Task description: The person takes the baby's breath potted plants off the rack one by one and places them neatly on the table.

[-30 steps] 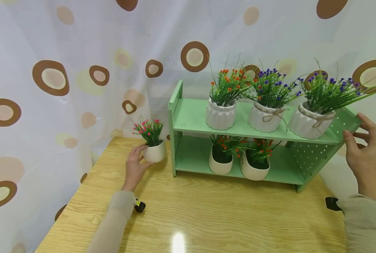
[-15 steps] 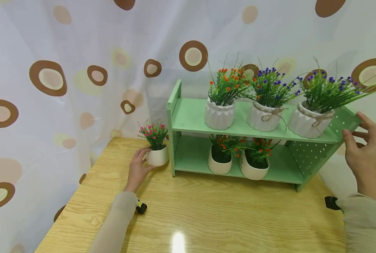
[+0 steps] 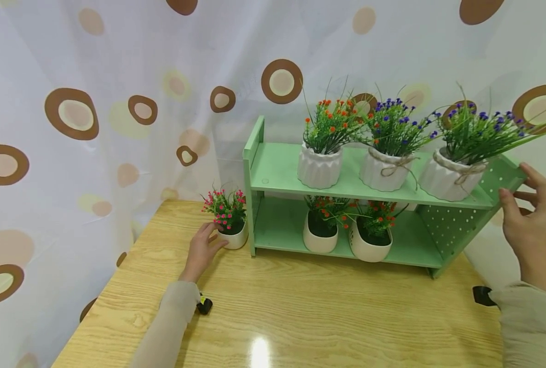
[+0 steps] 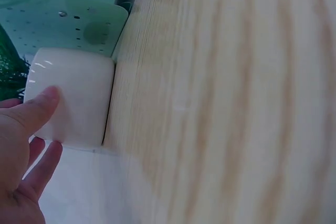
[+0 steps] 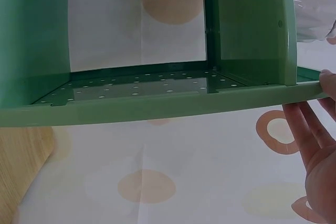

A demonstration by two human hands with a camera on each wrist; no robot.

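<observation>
A small white flower pot (image 3: 234, 239) with pink flowers (image 3: 226, 207) stands upright on the wooden table, close against the left side of a green two-tier shelf (image 3: 250, 204). My left hand (image 3: 202, 253) holds this pot from its left. In the left wrist view the thumb (image 4: 44, 107) lies on the wall of the pot (image 4: 79, 98), and other fingertips reach its far edge. At the right end, my right hand (image 3: 535, 220) pinches the upper edge of the shelf's side panel (image 5: 157, 109) between thumb and fingers.
On the upper tier stand three fluted white pots: one with orange flowers (image 3: 319, 166), two with purple flowers (image 3: 385, 168). Two smaller white pots (image 3: 321, 241) with red-orange flowers sit on the lower tier. A dotted curtain (image 3: 116, 76) hangs behind the table (image 3: 300, 306).
My left hand has brought the pink-flowered pot to the right and down, up beside the shelf's left side. My right hand has stayed on the shelf's edge.
</observation>
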